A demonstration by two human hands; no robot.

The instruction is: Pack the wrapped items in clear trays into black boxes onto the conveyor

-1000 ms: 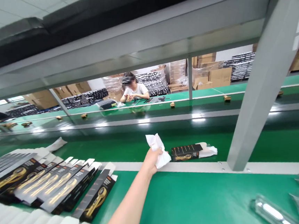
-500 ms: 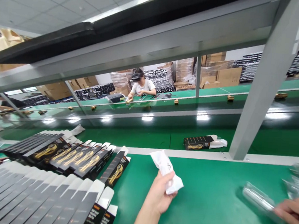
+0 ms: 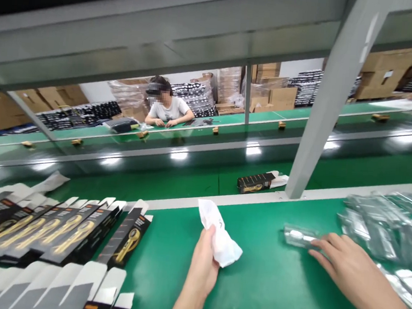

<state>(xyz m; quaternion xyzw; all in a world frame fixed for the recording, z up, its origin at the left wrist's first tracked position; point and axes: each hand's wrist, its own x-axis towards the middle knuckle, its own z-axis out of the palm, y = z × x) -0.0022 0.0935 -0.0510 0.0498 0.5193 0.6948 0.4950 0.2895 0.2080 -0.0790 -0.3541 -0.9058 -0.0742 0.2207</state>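
The white bag (image 3: 220,235) is held above the green table (image 3: 273,295), near the centre of the near work surface, with its upper end pointing toward the far rail (image 3: 223,200). The left hand (image 3: 202,265) grips its lower part, fingers closed around it and thumb pressed on the near side. To the right, the right hand (image 3: 343,267) lies low over the table with fingers extended and slightly apart, fingertips touching the near end of a clear pack (image 3: 298,235) lying flat on the surface. Further right, a heap of similar clear packs (image 3: 387,223) covers the table edge. To the left, black boxes (image 3: 62,231) with gold print are fanned in an overlapping row, open flaps facing far; a second row of boxes (image 3: 46,289) lies nearer, grey sides up. Beyond the rail, one black box (image 3: 256,183) rests on the conveyor (image 3: 174,188) beside a grey post (image 3: 321,107), white material protruding from its right end. At the far bench (image 3: 230,123), another person (image 3: 166,109) sits with both hands on the surface. Cartons (image 3: 276,95) are stacked behind.
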